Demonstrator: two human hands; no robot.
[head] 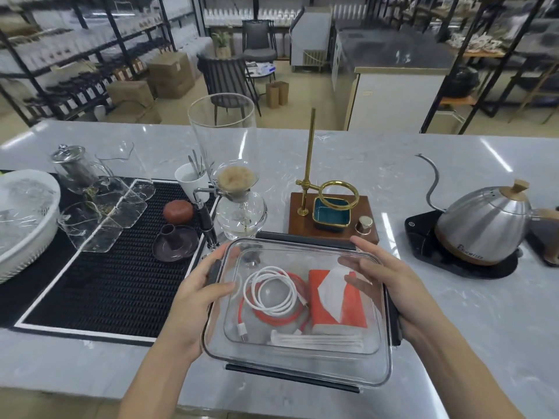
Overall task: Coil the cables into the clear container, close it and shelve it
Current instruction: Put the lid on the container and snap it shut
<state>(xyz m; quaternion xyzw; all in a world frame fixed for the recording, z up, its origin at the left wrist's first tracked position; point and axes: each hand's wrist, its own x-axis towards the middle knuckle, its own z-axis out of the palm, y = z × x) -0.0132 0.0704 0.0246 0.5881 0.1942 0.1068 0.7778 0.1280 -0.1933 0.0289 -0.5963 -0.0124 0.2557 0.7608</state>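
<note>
The clear container point(298, 365) with its clear lid and black side clips is held above the marble counter's near edge. Inside lie a coiled white cable point(270, 290) on top of a coiled orange cable point(276, 317), an orange tissue pack point(337, 300) and a flat white item along the front. My left hand point(199, 290) grips the container's left side, thumb on the lid. My right hand point(390, 285) grips the right side, fingers spread over the lid.
Just behind the container stand a glass siphon brewer point(233, 189) and a wooden pour-over stand point(331, 216). A gooseneck kettle point(481, 225) sits on its base at right. A black mat point(99, 282) with glassware lies left. Metal shelves point(69, 58) stand beyond the counter.
</note>
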